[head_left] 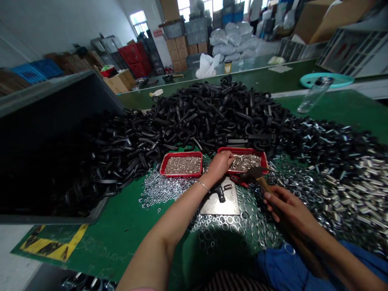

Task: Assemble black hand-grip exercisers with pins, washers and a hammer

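My left hand (220,165) reaches over the left end of the right red tray (266,165), its fingers pinched together at the small metal pins (247,162) inside. What those fingertips hold, if anything, is too small to make out. My right hand (283,204) is wrapped round the wooden handle of a hammer (263,182), whose dark head hangs near the tray's front rim. Below my left wrist lies a pale metal plate (222,206), bearing a black part (220,194) and a small spring (228,187). Red-handled pliers (239,181) rest between plate and tray.
A left red tray (166,173) holds tiny metal pieces. Black curved parts (209,109) are heaped behind, spilling from a tipped grey crate (100,210). Metal rings (251,226) surround the plate. Silver cylinders (363,186) lie right. A glass bottle (313,97) stands at the back right.
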Available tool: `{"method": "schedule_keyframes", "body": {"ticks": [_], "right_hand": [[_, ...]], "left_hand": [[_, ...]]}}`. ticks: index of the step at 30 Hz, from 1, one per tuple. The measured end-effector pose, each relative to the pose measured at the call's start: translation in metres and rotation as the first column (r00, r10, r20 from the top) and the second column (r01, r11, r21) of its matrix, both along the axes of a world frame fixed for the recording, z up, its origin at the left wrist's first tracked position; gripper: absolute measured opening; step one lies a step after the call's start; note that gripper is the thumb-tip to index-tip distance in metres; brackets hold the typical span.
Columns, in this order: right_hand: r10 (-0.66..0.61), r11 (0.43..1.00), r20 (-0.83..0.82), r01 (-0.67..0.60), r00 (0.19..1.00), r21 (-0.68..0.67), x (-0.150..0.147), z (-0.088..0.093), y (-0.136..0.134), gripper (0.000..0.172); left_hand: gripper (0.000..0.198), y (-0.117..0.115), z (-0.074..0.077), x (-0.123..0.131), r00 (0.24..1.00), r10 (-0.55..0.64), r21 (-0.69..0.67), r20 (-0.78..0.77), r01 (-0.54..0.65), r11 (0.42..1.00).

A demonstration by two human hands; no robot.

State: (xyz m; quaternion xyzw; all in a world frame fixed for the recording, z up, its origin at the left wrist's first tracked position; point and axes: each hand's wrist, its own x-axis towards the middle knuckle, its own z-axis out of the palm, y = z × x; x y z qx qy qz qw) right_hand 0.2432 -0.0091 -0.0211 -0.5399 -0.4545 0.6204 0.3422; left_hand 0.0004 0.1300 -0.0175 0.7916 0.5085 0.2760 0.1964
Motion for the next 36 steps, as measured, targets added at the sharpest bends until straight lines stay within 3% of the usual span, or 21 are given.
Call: {"method": "schedule_keyframes", "body": {"ticks": [3,6,8,12,19,22,24,26,28,30,32,36], "right_hand": [[0.012,1.000,-0.021,-0.013,1.000,-0.003,-0.006,0.000,0.002,0.036],[-0.001,1.000,-0.051,0.003,0.999,0.024,-0.013,0.000,0.006,0.034],[-0.024,0.999,-0.072,0.027,0.997,0.047,-0.018,0.000,0.008,0.033],[-0.085,0.994,-0.156,0.094,0.984,0.052,-0.022,0.000,0.012,0.029],[-0.138,0.990,-0.384,0.130,0.913,-0.048,-0.016,-0.011,0.014,0.024],[-0.126,0.992,-0.410,0.117,0.903,-0.046,-0.012,-0.018,0.014,0.021],[-0.123,0.992,-0.428,0.112,0.895,-0.052,-0.010,-0.021,0.014,0.019],[-0.144,0.989,-0.450,0.125,0.881,-0.073,-0.007,-0.021,0.013,0.020],[-0.170,0.985,-0.478,0.146,0.862,-0.088,-0.004,-0.020,0.013,0.020],[-0.172,0.985,-0.501,0.154,0.848,-0.079,-0.002,-0.016,0.014,0.020],[-0.137,0.990,-0.493,0.127,0.859,-0.054,-0.001,-0.011,0.014,0.022],[-0.002,1.000,-0.321,-0.008,0.947,-0.028,-0.003,0.000,0.015,0.036]], "left_hand": [[0.015,-0.003,0.004,0.002,0.992,-0.028,0.021,-0.123,0.031,0.999],[0.021,0.001,0.007,0.009,0.929,-0.101,-0.060,-0.356,0.085,0.995],[0.023,0.007,0.009,0.014,0.897,-0.110,-0.118,-0.429,0.065,0.991],[0.020,0.013,0.009,0.020,0.893,-0.084,-0.130,-0.442,0.029,0.991],[0.009,0.003,0.002,0.016,0.917,-0.028,-0.062,-0.398,0.004,0.998],[0.007,0.003,-0.001,0.017,0.969,-0.018,-0.041,-0.245,0.009,0.999],[0.009,0.002,-0.003,0.016,0.998,0.043,-0.063,0.055,-0.039,0.997],[0.010,-0.004,-0.005,0.010,0.909,0.151,-0.130,0.388,-0.108,0.986],[0.015,-0.018,-0.007,-0.004,0.787,0.250,-0.188,0.564,-0.173,0.967],[0.019,-0.038,-0.008,-0.025,0.764,0.325,-0.213,0.557,-0.246,0.946],[0.018,-0.062,-0.009,-0.047,0.805,0.372,-0.253,0.463,-0.282,0.925],[0.018,-0.101,-0.008,-0.071,0.865,0.354,-0.369,0.355,-0.219,0.903]]}}
